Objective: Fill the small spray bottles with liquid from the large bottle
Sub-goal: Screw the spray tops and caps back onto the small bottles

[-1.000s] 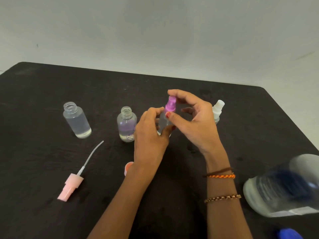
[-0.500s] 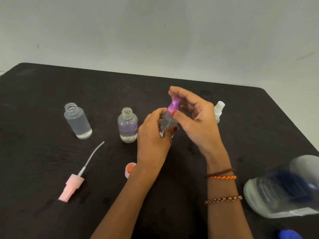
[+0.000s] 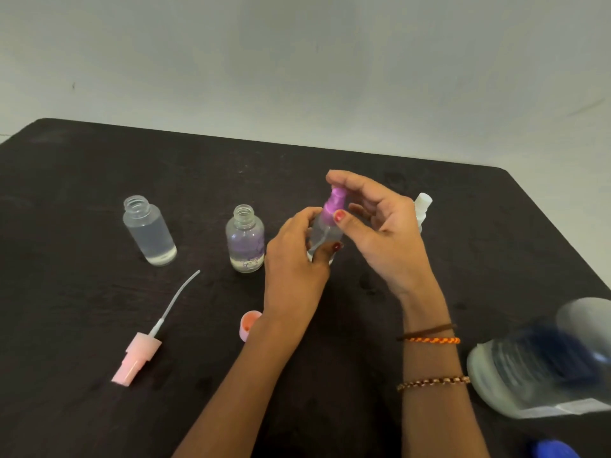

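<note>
Bottle w/ purple sprayer [image 3: 325,231] at table [image 3: 66,180] centre, upright. Left hand [image 3: 294,256] wrapped round body; right hand [image 3: 380,226] pinching purple sprayer head [image 3: 335,201], thumb and forefinger. Two open-necked bottles [image 3: 148,231] [image 3: 245,239] left of hands, part-filled. Pink sprayer [image 3: 137,355] lying loose front-left. Large bottle [image 3: 542,365] on its side, front-right, blurred.
</note>
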